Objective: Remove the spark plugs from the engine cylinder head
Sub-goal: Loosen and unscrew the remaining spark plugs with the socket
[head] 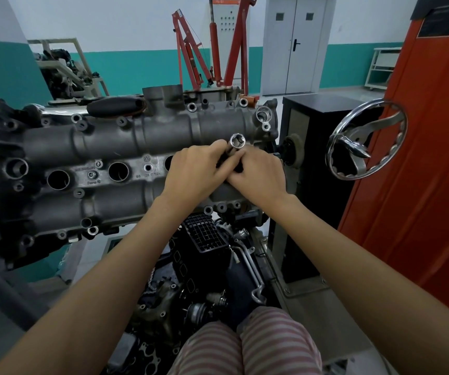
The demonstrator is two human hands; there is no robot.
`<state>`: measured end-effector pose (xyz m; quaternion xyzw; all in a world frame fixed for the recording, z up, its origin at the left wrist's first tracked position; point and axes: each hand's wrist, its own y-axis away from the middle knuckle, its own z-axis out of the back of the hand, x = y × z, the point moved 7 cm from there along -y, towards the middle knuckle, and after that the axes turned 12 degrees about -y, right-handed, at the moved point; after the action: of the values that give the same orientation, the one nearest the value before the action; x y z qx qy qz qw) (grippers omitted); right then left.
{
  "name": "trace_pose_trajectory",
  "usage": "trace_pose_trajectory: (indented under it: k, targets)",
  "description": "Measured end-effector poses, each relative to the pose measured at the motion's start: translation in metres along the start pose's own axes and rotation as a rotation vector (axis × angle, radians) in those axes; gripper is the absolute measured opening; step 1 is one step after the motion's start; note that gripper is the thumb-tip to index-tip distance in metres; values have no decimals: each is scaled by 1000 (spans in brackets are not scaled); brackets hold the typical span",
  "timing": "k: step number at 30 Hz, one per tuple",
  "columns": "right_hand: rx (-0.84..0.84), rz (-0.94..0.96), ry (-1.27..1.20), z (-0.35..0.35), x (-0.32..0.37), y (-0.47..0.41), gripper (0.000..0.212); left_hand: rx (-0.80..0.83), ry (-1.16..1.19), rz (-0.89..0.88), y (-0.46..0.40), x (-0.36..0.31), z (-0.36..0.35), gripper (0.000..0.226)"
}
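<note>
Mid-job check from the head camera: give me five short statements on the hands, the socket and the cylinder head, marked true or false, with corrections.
1. Both the left hand and the right hand grip the socket tool. True.
2. The socket's open end points down into a plug well. False: the open end faces up, toward the camera, above the cylinder head.
3. Several round plug wells are visible along the middle of the head. True.
4. The chrome handwheel lies to the left of the hands. False: it is to their right, by the orange cabinet.
5. A spark plug sticks out of the socket. False: the socket's opening looks empty.
</note>
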<state>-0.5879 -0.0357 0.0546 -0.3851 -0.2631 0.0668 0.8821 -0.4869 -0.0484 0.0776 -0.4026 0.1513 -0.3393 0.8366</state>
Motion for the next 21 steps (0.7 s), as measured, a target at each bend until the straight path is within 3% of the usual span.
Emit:
trace_pose_trajectory:
  k: [5,9,13,18,21]
  targets:
    - [-52,37,-53,5,7,4,20,11,7,3,0,-2,1,52]
    - [3,-4,-19,1,2,2,15,-1,-1,-6,0,-4,0,46]
    - [20,-14,27,-3,0,0,26,11,-3,-3,0,0,-3,44]
    - [-23,34,-46,4,6,4,20,8,24,11,-1,0,0,53]
    - [4,21,-21,5,8,4,30,-5,20,-12,0,-5,3,41]
